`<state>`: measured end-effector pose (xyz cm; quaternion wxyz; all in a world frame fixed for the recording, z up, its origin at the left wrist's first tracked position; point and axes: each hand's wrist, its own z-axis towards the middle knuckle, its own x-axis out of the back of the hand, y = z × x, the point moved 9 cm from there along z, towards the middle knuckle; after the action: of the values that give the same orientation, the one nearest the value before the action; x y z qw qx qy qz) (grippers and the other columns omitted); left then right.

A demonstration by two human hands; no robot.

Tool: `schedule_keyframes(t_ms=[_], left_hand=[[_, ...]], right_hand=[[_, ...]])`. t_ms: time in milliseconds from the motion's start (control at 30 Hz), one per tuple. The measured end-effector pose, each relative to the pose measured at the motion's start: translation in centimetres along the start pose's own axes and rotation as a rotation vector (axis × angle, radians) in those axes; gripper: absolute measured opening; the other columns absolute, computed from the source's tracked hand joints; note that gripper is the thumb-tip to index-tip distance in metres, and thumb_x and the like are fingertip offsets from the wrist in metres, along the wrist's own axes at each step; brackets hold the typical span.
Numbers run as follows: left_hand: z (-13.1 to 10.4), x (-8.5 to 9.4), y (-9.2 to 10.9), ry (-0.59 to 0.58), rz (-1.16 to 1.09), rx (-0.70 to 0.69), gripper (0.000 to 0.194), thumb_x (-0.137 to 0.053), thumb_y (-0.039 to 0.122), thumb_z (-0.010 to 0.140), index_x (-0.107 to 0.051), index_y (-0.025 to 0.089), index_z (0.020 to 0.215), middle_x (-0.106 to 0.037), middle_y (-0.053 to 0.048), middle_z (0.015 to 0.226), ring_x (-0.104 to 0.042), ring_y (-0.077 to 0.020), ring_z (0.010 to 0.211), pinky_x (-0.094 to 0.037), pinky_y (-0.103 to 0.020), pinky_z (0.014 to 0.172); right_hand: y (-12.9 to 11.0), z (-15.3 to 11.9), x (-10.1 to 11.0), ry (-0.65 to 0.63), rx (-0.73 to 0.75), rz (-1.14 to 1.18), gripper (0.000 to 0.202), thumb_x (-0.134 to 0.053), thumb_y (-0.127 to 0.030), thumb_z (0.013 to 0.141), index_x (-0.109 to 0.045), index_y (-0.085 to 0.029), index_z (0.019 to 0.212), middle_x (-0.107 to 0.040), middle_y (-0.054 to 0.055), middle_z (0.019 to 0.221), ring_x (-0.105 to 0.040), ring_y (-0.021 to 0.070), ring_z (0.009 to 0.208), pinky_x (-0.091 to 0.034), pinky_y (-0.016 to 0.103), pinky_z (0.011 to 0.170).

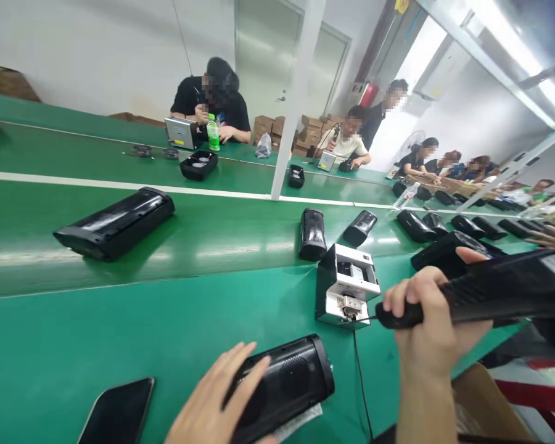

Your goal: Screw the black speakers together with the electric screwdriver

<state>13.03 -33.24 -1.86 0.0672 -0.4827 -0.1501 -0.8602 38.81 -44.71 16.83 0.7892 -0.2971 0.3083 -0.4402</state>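
My left hand (215,404) lies flat on a black speaker housing (289,382) at the near edge of the green bench (120,327). My right hand (428,324) grips a black electric screwdriver (485,296), its tip close to a small white and silver screw feeder box (345,283). A thin black cable (361,382) runs from that box toward me.
A dark phone (118,410) lies at the near left. More black housings (115,223) sit on the conveyor belt, including one upright (311,233). Several people work across the belt, near a green bottle (213,134) and cardboard boxes (309,132). A white post (296,98) rises mid-belt.
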Motion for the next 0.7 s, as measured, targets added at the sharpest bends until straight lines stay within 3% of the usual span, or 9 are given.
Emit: schedule_keyframes(t_ms=[100, 167, 233, 367, 467, 567, 667, 700], left_hand=[[4.0, -3.8, 4.3, -0.191, 0.006, -0.100, 0.114, -0.093, 0.061, 0.073, -0.037, 0.032, 0.169, -0.046, -0.016, 0.167, -0.056, -0.0471, 0.144, -0.061, -0.057, 0.107], [5.5, -6.6, 5.7, -0.342, -0.037, -0.083, 0.114, -0.095, 0.049, 0.073, -0.036, 0.032, 0.170, -0.048, -0.017, 0.166, -0.057, -0.0487, 0.142, -0.060, -0.061, 0.107], [5.9, -8.2, 6.3, -0.441, -0.084, -0.069, 0.106, -0.090, 0.041, 0.079, -0.035, 0.033, 0.170, -0.048, -0.016, 0.165, -0.059, -0.0478, 0.141, -0.059, -0.063, 0.108], [6.1, -8.0, 6.9, -0.454, -0.107, -0.072, 0.106, -0.087, 0.028, 0.082, -0.031, 0.032, 0.171, -0.041, -0.020, 0.170, -0.049, -0.0490, 0.150, -0.052, -0.069, 0.114], [6.6, -7.8, 7.7, -0.456, -0.127, -0.061, 0.106, -0.090, 0.034, 0.084, -0.029, 0.031, 0.171, -0.037, -0.022, 0.171, -0.044, -0.0479, 0.154, -0.049, -0.069, 0.117], [7.0, -8.4, 8.5, -0.468, -0.150, -0.040, 0.102, -0.090, 0.047, 0.086, -0.034, 0.029, 0.169, -0.039, -0.022, 0.170, -0.045, -0.0482, 0.152, -0.049, -0.068, 0.117], [7.1, -8.8, 8.8, -0.443, -0.150, -0.033, 0.086, -0.081, 0.055, 0.094, -0.040, 0.028, 0.165, -0.041, -0.020, 0.170, -0.049, -0.0465, 0.150, -0.049, -0.066, 0.116], [7.0, -8.7, 8.8, -0.431, -0.149, -0.032, 0.082, -0.077, 0.056, 0.096, -0.041, 0.028, 0.165, -0.042, -0.019, 0.169, -0.050, -0.0456, 0.150, -0.050, -0.065, 0.116]], right_hand=[[1.8, 1.4, 2.5, 0.014, 0.077, -0.130, 0.052, -0.080, -0.020, 0.094, -0.054, -0.023, 0.139, -0.055, -0.010, 0.065, -0.049, 0.0165, 0.041, -0.047, 0.031, 0.043], [3.5, 1.5, 2.7, -0.013, 0.081, -0.151, 0.049, -0.082, -0.022, 0.093, -0.055, -0.022, 0.134, -0.057, -0.009, 0.065, -0.053, 0.0174, 0.043, -0.047, 0.031, 0.046], [5.3, 1.4, 2.6, -0.049, 0.052, -0.148, 0.042, -0.082, -0.021, 0.094, -0.058, -0.022, 0.128, -0.059, -0.008, 0.066, -0.054, 0.0166, 0.046, -0.046, 0.031, 0.051], [7.4, 1.1, 3.1, -0.107, -0.024, -0.088, 0.037, -0.081, -0.022, 0.095, -0.056, -0.025, 0.122, -0.055, -0.009, 0.063, -0.050, 0.0153, 0.043, -0.044, 0.030, 0.048], [7.4, 0.3, 3.9, -0.121, -0.125, -0.060, 0.040, -0.082, -0.021, 0.094, -0.057, -0.025, 0.124, -0.053, -0.010, 0.062, -0.047, 0.0149, 0.041, -0.043, 0.030, 0.045], [5.3, -1.7, 5.5, -0.087, -0.229, -0.030, 0.046, -0.079, -0.014, 0.091, -0.057, -0.027, 0.130, -0.049, -0.010, 0.063, -0.043, 0.0138, 0.040, -0.040, 0.029, 0.042], [2.0, -3.7, 8.6, -0.008, -0.249, 0.048, 0.046, -0.069, -0.007, 0.092, -0.060, -0.034, 0.128, -0.044, -0.010, 0.061, -0.035, 0.0119, 0.039, -0.040, 0.028, 0.043], [0.9, -4.1, 9.5, -0.035, -0.218, 0.068, 0.022, -0.065, -0.014, 0.100, -0.065, -0.031, 0.114, -0.043, -0.009, 0.059, -0.033, 0.0112, 0.037, -0.042, 0.028, 0.043]])
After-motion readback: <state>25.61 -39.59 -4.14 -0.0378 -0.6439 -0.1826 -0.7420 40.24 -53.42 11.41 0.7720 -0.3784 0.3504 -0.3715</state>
